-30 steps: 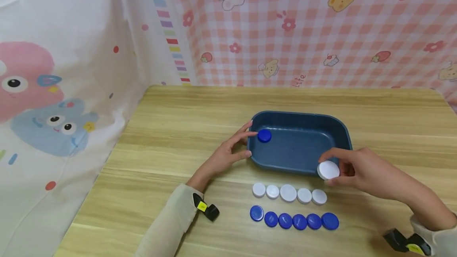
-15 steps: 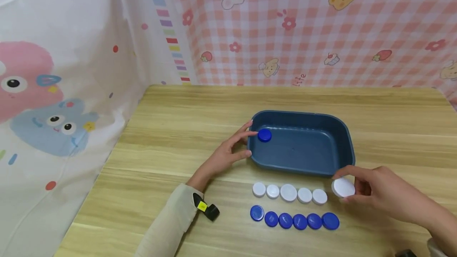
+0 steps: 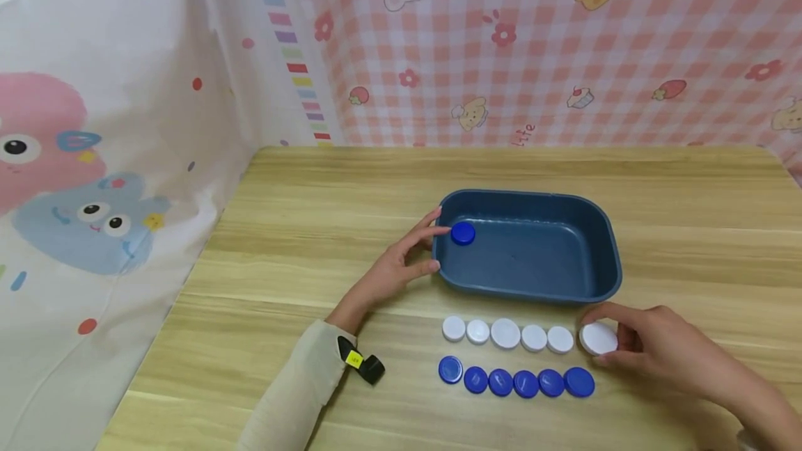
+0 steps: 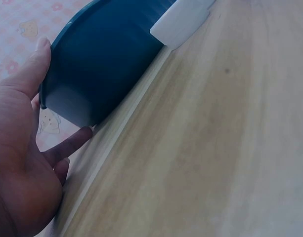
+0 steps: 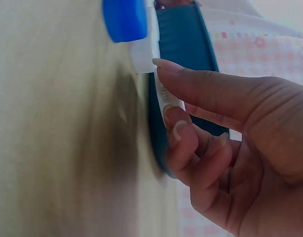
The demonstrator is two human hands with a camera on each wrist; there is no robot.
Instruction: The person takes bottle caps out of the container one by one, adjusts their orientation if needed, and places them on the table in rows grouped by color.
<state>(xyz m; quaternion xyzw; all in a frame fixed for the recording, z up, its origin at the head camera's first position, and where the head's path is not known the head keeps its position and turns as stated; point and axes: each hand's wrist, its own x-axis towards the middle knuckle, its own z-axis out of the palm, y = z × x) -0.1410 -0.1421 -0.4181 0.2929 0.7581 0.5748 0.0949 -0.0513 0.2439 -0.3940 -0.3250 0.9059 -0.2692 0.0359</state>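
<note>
A dark blue plastic box [image 3: 532,298] stands on the table with one blue bottle cap [image 3: 463,233] inside, at its left end. My left hand [image 3: 397,266] rests against that end, its fingers fairly straight and spread; one finger reaches over the rim. Thumb and fingers of my right hand [image 3: 664,343] pinch a white bottle cap [image 3: 599,339] by its edge, at the right end of a row of white caps [image 3: 505,333]. Whether this cap touches the table is hard to tell. Nearer me lies a row of blue caps [image 3: 525,383].
The wooden table [image 3: 301,228] reaches back to a pink checked cloth [image 3: 438,54]. A white printed cloth [image 3: 138,159] hangs on the left. A black wrist camera [image 3: 370,369] sits on my left sleeve.
My right hand has carried the white cap from the box's front right corner down toward me, to the end of the white row. My left hand stays at the box.
</note>
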